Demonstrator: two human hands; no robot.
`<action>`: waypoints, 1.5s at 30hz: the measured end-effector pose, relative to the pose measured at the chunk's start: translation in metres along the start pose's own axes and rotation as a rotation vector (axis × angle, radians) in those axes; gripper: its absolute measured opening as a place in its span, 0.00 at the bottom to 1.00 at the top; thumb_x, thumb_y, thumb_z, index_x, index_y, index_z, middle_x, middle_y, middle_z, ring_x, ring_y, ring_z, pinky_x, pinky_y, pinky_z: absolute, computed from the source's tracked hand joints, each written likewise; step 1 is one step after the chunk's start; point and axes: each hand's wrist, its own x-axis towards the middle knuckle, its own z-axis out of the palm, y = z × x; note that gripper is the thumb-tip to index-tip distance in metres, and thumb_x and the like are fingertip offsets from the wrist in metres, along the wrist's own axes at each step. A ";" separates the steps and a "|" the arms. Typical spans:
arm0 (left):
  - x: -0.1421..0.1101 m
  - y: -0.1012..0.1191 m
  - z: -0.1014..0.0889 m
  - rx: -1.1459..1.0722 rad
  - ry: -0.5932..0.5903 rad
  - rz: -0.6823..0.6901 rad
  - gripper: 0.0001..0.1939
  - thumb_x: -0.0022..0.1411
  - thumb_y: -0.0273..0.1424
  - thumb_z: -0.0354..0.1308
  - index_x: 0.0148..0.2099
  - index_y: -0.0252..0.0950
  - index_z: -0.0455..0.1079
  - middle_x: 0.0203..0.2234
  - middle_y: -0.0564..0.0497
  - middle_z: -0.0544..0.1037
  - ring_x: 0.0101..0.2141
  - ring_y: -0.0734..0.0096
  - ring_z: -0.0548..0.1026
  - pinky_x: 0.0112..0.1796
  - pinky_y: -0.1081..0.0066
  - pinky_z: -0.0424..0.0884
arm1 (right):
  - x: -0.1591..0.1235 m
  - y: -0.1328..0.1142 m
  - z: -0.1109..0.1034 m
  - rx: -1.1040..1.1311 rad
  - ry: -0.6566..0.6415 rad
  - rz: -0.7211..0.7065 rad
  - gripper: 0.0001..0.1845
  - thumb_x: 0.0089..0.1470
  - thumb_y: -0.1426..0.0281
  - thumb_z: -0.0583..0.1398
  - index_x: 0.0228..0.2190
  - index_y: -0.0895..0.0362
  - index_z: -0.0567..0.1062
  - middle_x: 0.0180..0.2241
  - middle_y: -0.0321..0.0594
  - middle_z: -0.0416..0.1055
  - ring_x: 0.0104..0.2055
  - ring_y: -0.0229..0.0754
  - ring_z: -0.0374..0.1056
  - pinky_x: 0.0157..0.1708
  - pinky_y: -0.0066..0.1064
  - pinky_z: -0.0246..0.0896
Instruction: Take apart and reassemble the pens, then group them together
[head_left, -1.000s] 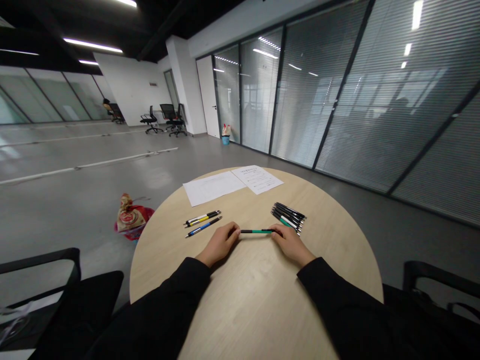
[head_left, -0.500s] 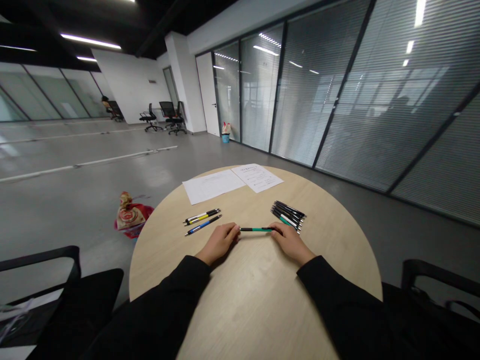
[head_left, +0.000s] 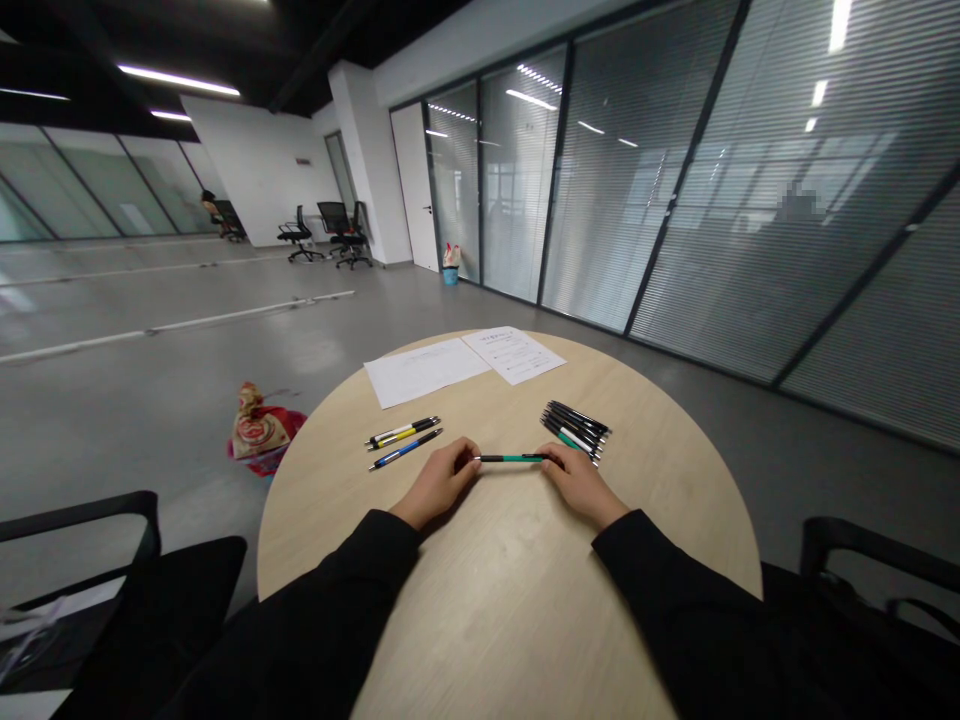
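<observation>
A green and black pen (head_left: 512, 459) lies level between my hands, just over the table. My left hand (head_left: 444, 480) pinches its left end, the fingers curled. At the other end, where the clip is, my right hand (head_left: 579, 482) is closed on it. Left of my left hand lie a blue pen (head_left: 405, 450), a yellow pen (head_left: 403, 433) and a white and black pen (head_left: 397, 431). Beyond my right hand lies a group of several pens (head_left: 577, 425), mostly black, with a white one and a green one; my hand partly covers the nearest.
The round wooden table (head_left: 495, 600) bears two sheets of paper (head_left: 427, 372) near its far edge. Black chairs (head_left: 180, 570) flank it on both sides. A bag in a bin (head_left: 262, 435) stands on the floor at left. Blinds-covered glass walls (head_left: 600, 190) run behind.
The fingers of my left hand have lifted and arched slightly at the pen's end. Both hands keep hold of the pen in nearly the same place.
</observation>
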 end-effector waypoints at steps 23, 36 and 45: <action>0.002 0.002 0.000 -0.014 -0.051 -0.074 0.26 0.71 0.46 0.42 0.27 0.37 0.67 0.21 0.52 0.73 0.26 0.69 0.69 0.32 0.69 0.63 | 0.001 0.003 -0.001 0.015 -0.012 -0.009 0.11 0.58 0.72 0.56 0.39 0.56 0.78 0.39 0.41 0.78 0.41 0.45 0.70 0.43 0.35 0.62; -0.001 0.005 -0.002 -0.099 0.002 0.036 0.10 0.64 0.36 0.55 0.44 0.36 0.67 0.30 0.53 0.72 0.29 0.70 0.67 0.32 0.71 0.63 | 0.001 0.005 0.001 0.025 -0.003 0.002 0.11 0.57 0.71 0.56 0.38 0.56 0.78 0.36 0.39 0.76 0.38 0.44 0.68 0.42 0.34 0.60; 0.000 0.004 -0.001 -0.044 0.019 0.004 0.08 0.65 0.35 0.54 0.38 0.36 0.69 0.28 0.53 0.73 0.30 0.69 0.68 0.34 0.70 0.63 | 0.001 0.004 0.000 0.011 -0.008 0.009 0.11 0.57 0.71 0.56 0.38 0.56 0.78 0.35 0.39 0.76 0.37 0.43 0.68 0.41 0.33 0.61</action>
